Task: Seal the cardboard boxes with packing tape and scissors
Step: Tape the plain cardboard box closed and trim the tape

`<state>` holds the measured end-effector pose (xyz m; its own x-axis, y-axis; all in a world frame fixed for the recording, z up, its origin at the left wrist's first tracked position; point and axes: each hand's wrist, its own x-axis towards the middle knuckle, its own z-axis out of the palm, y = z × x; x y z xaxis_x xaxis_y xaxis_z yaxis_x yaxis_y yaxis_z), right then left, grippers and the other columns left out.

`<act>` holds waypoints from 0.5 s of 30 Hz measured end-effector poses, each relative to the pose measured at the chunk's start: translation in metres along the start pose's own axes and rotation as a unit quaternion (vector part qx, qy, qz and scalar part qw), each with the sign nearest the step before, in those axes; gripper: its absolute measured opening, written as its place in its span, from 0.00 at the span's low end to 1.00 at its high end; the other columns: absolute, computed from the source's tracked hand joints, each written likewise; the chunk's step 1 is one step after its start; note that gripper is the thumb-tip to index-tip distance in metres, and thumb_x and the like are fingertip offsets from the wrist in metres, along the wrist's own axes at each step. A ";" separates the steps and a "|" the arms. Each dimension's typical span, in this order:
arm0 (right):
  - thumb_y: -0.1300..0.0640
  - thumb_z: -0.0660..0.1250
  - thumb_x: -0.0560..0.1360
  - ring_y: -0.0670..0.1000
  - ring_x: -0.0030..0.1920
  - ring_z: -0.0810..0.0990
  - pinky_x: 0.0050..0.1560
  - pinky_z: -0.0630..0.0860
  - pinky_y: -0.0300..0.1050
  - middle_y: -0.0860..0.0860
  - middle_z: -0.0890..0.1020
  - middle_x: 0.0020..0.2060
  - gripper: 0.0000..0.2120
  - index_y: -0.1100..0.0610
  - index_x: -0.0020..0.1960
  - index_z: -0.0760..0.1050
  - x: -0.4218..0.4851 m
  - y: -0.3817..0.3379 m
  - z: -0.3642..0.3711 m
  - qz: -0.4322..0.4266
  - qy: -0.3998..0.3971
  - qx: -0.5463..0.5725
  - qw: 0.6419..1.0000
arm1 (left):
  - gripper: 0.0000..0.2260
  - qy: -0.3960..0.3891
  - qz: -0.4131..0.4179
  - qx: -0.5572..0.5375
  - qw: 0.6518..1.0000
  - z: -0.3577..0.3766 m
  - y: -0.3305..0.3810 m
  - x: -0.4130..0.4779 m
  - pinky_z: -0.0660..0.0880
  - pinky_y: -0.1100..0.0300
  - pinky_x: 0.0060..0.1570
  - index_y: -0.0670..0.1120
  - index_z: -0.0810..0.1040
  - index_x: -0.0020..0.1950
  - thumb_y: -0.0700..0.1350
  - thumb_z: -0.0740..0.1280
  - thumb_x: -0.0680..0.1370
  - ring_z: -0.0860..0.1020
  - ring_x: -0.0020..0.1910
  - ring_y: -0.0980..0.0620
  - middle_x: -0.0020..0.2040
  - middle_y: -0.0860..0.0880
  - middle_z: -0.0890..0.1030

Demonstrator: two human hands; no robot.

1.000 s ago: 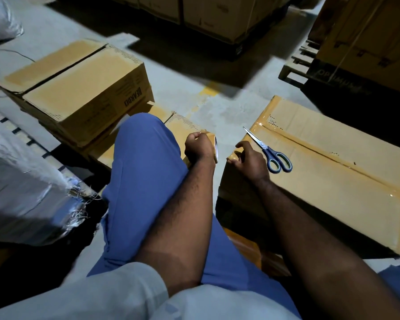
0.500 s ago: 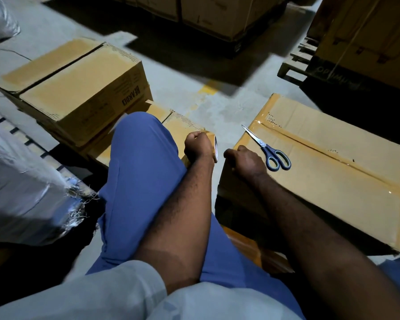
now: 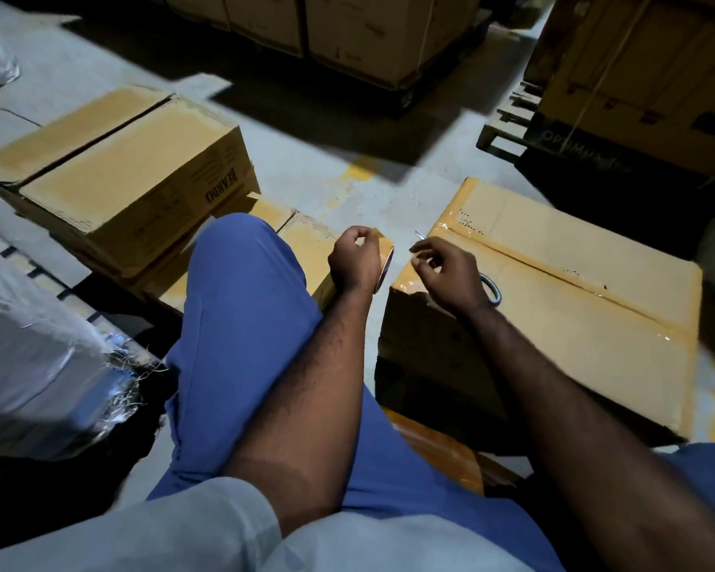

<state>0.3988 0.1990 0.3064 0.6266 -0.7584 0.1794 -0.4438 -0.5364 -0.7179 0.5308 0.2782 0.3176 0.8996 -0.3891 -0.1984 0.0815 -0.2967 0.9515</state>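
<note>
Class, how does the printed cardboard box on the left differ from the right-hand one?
The printed brown cardboard box on the left shows a dark gap between its top flaps; the brown cardboard box on the right has glossy tape along its seam. The left one sits on more cardboard; the right one carries blue-handled scissors. Both have flaps folded down.

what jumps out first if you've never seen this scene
The two hands in the middle: the left hand grips a roll of brown tape beside a blue-trousered knee, the right hand hovers over the near corner of a taped cardboard box. Scissors lie on that box, mostly hidden under the right hand.
</note>
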 end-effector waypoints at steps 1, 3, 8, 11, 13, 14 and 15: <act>0.57 0.70 0.77 0.44 0.46 0.83 0.48 0.78 0.41 0.47 0.85 0.47 0.09 0.50 0.56 0.82 0.001 -0.006 -0.003 -0.016 0.028 0.014 0.999 | 0.05 -0.016 0.019 0.014 1.000 0.001 0.003 -0.002 0.81 0.51 0.48 0.51 0.82 0.49 0.47 0.66 0.79 0.80 0.48 0.46 0.46 0.52 0.82; 0.56 0.70 0.77 0.43 0.47 0.83 0.48 0.78 0.39 0.46 0.86 0.50 0.10 0.49 0.58 0.82 0.005 -0.017 -0.007 -0.038 0.050 0.023 0.998 | 0.06 -0.051 0.061 0.054 0.995 0.003 0.006 -0.008 0.80 0.52 0.50 0.50 0.83 0.51 0.46 0.66 0.78 0.81 0.49 0.46 0.49 0.51 0.85; 0.60 0.68 0.73 0.44 0.50 0.85 0.55 0.81 0.46 0.46 0.87 0.50 0.15 0.49 0.57 0.85 0.003 -0.021 -0.004 -0.024 0.037 0.017 0.999 | 0.09 -0.118 0.138 0.136 0.974 0.005 0.006 -0.027 0.74 0.58 0.42 0.50 0.85 0.54 0.47 0.68 0.76 0.81 0.46 0.48 0.48 0.48 0.86; 0.60 0.70 0.73 0.47 0.50 0.86 0.55 0.81 0.49 0.49 0.88 0.49 0.15 0.51 0.58 0.85 -0.004 -0.014 -0.004 0.005 0.037 0.015 0.999 | 0.10 -0.133 0.130 0.156 0.970 0.003 0.006 -0.033 0.73 0.60 0.42 0.50 0.85 0.55 0.47 0.69 0.76 0.81 0.46 0.49 0.49 0.48 0.86; 0.60 0.72 0.74 0.47 0.50 0.86 0.54 0.81 0.48 0.49 0.88 0.48 0.14 0.51 0.57 0.86 -0.008 -0.011 -0.005 0.015 0.044 0.016 0.999 | 0.11 -0.142 0.122 0.166 0.968 0.004 0.005 -0.035 0.78 0.58 0.46 0.51 0.85 0.54 0.49 0.68 0.74 0.82 0.47 0.48 0.49 0.49 0.86; 0.60 0.72 0.74 0.47 0.50 0.86 0.54 0.81 0.47 0.49 0.88 0.48 0.14 0.50 0.57 0.86 -0.009 -0.010 -0.006 0.019 0.050 0.017 0.998 | 0.12 -0.148 0.116 0.162 0.969 0.004 0.005 -0.037 0.81 0.56 0.46 0.52 0.85 0.53 0.50 0.68 0.72 0.83 0.46 0.48 0.48 0.49 0.86; 0.61 0.71 0.73 0.47 0.50 0.86 0.54 0.81 0.47 0.49 0.88 0.48 0.14 0.50 0.56 0.86 -0.010 -0.010 -0.006 0.021 0.058 0.017 0.998 | 0.14 -0.152 0.114 0.159 0.969 0.006 0.004 -0.038 0.82 0.54 0.46 0.53 0.85 0.53 0.52 0.67 0.71 0.83 0.46 0.48 0.47 0.50 0.86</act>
<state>0.3933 0.2095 0.3153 0.5285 -0.8186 0.2249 -0.4445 -0.4925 -0.7483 0.4944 0.2868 0.3279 0.7065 -0.7009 -0.0980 -0.2835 -0.4072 0.8682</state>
